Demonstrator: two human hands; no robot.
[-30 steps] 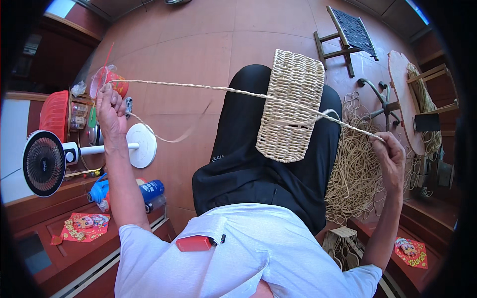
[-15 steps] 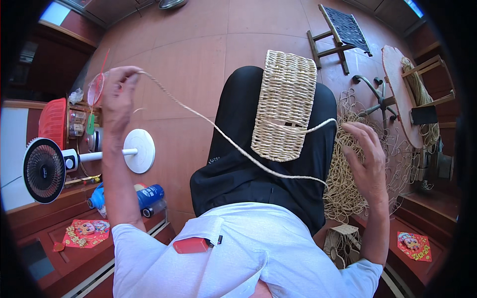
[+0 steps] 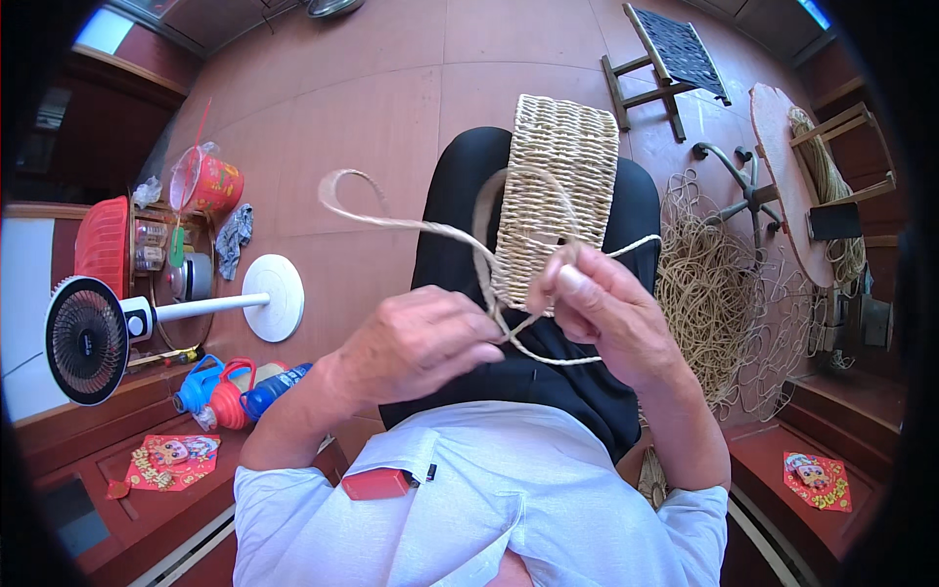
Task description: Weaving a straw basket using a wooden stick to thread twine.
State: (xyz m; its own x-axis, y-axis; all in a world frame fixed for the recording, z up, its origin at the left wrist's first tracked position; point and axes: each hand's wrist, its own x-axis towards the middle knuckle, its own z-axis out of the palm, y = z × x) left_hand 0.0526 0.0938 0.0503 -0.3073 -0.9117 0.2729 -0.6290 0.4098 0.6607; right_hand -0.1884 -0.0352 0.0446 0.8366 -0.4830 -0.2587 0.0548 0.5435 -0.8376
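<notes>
A woven straw-coloured panel [image 3: 559, 166] of twisted cord lies across my black-trousered lap. In front of its near end both hands are close together. My left hand [image 3: 425, 342] has its fingers pressed together at a crossing of the pale twisted cord [image 3: 421, 225]. My right hand [image 3: 616, 308] pinches with thumb and forefinger at a blurred loop of the same cord, over the panel's near edge. One loop of cord swings out to the left in the air. Another stretch leaves the panel's right side and runs toward the floor.
A big tangled heap of cord [image 3: 709, 303] lies on the floor at right, by a wheeled chair base [image 3: 748, 201]. Farther off stands a folding stool [image 3: 675, 59]. At left are a white fan [image 3: 88, 340], a red basket [image 3: 105, 240], a red bucket [image 3: 210, 183] and bottles [image 3: 230, 396].
My left hand has come from the far left down to my lap, and the stretched cord has slackened into loops. My right hand has moved left from beside the heap and closed on the cord.
</notes>
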